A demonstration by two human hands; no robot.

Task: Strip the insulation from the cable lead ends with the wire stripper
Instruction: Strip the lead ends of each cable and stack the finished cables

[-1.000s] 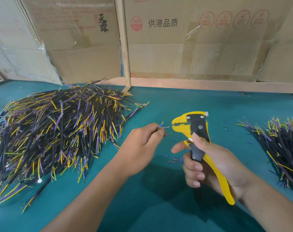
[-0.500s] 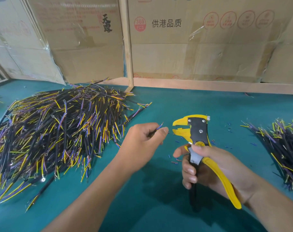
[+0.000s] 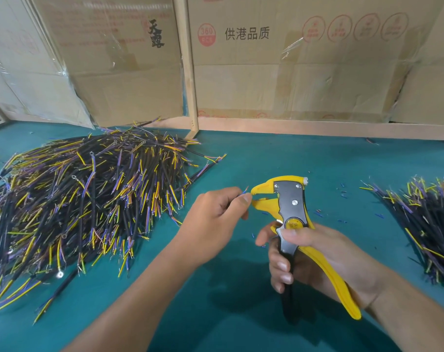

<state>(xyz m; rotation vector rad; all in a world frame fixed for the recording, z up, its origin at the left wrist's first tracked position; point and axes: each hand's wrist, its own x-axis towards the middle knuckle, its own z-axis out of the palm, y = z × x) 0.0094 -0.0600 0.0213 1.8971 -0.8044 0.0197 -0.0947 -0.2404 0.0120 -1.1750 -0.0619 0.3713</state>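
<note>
Left hand (image 3: 213, 219) pinches a lead (image 3: 244, 192), tip at the open stripper (image 3: 289, 207) mouth, possibly touching. Right hand (image 3: 314, 255) grips the stripper handles. Cable piles (image 3: 83, 199) flank both on the tabletop (image 3: 266, 158).

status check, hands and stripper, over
Left hand pinching cable lead at stripper mouth. Right hand gripping wire stripper, handles spread. Nothing blocking.
</note>
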